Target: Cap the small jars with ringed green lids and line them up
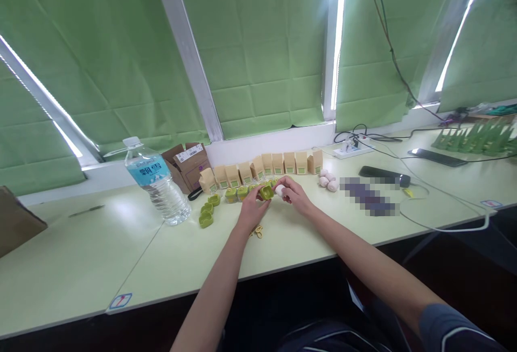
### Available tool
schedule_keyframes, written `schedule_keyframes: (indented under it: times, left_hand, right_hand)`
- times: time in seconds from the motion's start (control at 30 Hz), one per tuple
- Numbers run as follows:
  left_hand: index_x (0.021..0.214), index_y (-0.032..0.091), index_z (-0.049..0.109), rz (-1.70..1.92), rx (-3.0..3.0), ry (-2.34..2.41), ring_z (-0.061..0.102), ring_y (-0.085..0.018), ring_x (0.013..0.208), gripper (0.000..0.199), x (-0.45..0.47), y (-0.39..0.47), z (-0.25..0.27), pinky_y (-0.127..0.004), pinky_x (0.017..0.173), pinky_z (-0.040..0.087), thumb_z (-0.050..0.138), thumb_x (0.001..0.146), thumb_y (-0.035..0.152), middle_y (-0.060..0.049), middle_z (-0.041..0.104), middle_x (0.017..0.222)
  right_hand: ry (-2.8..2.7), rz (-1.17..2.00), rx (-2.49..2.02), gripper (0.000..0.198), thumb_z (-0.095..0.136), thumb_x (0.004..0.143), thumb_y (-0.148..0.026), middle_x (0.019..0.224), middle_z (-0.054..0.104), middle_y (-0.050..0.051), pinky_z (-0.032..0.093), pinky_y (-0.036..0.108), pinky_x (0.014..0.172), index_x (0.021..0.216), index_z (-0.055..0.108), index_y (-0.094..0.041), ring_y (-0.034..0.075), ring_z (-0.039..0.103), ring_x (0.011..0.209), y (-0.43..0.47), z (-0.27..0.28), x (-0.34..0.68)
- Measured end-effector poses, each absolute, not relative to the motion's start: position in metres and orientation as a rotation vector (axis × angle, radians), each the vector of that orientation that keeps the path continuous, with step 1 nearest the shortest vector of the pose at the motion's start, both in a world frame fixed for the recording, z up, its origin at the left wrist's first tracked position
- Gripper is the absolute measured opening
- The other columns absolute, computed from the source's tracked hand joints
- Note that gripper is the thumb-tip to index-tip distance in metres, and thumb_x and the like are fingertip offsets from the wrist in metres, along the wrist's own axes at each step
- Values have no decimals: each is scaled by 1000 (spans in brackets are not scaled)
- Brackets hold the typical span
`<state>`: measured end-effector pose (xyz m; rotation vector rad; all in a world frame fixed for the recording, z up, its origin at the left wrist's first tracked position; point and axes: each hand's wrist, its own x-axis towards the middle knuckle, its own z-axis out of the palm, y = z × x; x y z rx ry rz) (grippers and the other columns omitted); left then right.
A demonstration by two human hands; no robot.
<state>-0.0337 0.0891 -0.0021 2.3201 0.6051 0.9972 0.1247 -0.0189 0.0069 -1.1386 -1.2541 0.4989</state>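
Observation:
My left hand (252, 207) is closed around a small green square cup (266, 192), its hollow side facing me. Close beside it, my right hand (294, 194) grips a white rounded piece (279, 190), partly hidden by my fingers. Similar pale, rounded white pieces (329, 180) lie clustered to the right. Left of my hands, several green cups (205, 218) sit in a short column. Behind them is a row of clear boxes with green lids (231, 195). Yellow scissors (259, 231) lie near my left wrist.
Small kraft paper bags (245, 173) line the back. A large water bottle (159, 185) and a brown carton (189, 166) stand left. On the right are a power strip (353, 149), a black device (383, 176), a white cable (452, 230) and a blurred dark patch (368, 197).

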Motion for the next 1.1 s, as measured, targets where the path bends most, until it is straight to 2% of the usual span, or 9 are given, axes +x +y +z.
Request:
schedule_keyframes:
  times: [0.1, 0.23, 0.33, 0.47, 0.67, 0.8, 0.9, 1.0, 1.1]
  left_hand:
    - [125, 24, 57, 976, 2338, 592, 65, -19, 97, 47, -34, 89, -2, -33, 83, 51, 66, 79, 23, -6, 67, 116]
    - [122, 23, 58, 945, 2371, 594, 64, -21, 102, 46, -36, 89, -1, -36, 89, 49, 68, 77, 24, -6, 69, 113]
    - [120, 23, 59, 938, 2392, 591, 64, -21, 102, 45, -39, 91, 0, -37, 91, 48, 69, 77, 28, -5, 70, 112]
    - [120, 24, 60, 947, 2384, 626, 65, -21, 100, 44, -42, 92, 2, -36, 89, 49, 69, 77, 28, -6, 70, 110]
    - [122, 25, 59, 954, 2352, 602, 65, -20, 97, 45, -37, 87, 2, -34, 85, 50, 68, 79, 29, -5, 70, 113]
    - [122, 23, 60, 956, 2340, 597, 64, -20, 97, 45, -34, 86, 2, -34, 84, 50, 67, 79, 30, -6, 69, 117]
    - [123, 23, 60, 963, 2336, 602, 64, -19, 93, 45, -35, 86, 2, -34, 84, 50, 67, 79, 27, -5, 70, 113]
    - [121, 23, 61, 980, 2338, 599, 64, -18, 90, 44, -35, 85, 3, -33, 83, 51, 67, 78, 26, -5, 70, 111]
    - [120, 23, 61, 996, 2350, 588, 64, -17, 89, 44, -35, 85, 3, -33, 82, 51, 67, 76, 24, -5, 70, 112]
  right_hand:
    - [-1304, 621, -1136, 18, 43, 81, -24, 92, 69, 1, 41, 22, 45, 91, 57, -21, 9, 51, 50, -20, 7, 123]
    - [-1397, 617, -1261, 15, 44, 80, -22, 59, 60, -5, 42, 20, 46, 85, 59, -20, 9, 52, 43, -19, 6, 120]
    - [-1449, 643, -1280, 16, 45, 81, -20, 53, 56, -6, 42, 19, 46, 86, 60, -19, 10, 54, 43, -18, 4, 120]
    - [-1491, 694, -1262, 15, 48, 81, -21, 59, 60, -5, 43, 19, 45, 87, 61, -19, 10, 58, 46, -18, 4, 119]
    - [-1416, 630, -1184, 13, 52, 83, -26, 89, 68, 2, 46, 21, 49, 91, 60, -18, 10, 62, 54, -19, 6, 120]
    - [-1324, 497, -1188, 18, 54, 85, -32, 96, 65, 3, 54, 28, 63, 98, 58, -20, 13, 64, 67, -16, 5, 123]
    - [-1324, 381, -1236, 25, 58, 86, -36, 106, 63, 5, 56, 34, 76, 106, 57, -21, 16, 64, 78, -12, 3, 126]
    - [-1367, 342, -1249, 30, 60, 86, -38, 116, 61, 8, 56, 36, 80, 109, 57, -21, 16, 64, 84, -8, 1, 127]
    - [-1373, 336, -1254, 30, 61, 86, -41, 115, 62, 7, 55, 36, 81, 109, 58, -21, 17, 65, 87, -6, -1, 128]
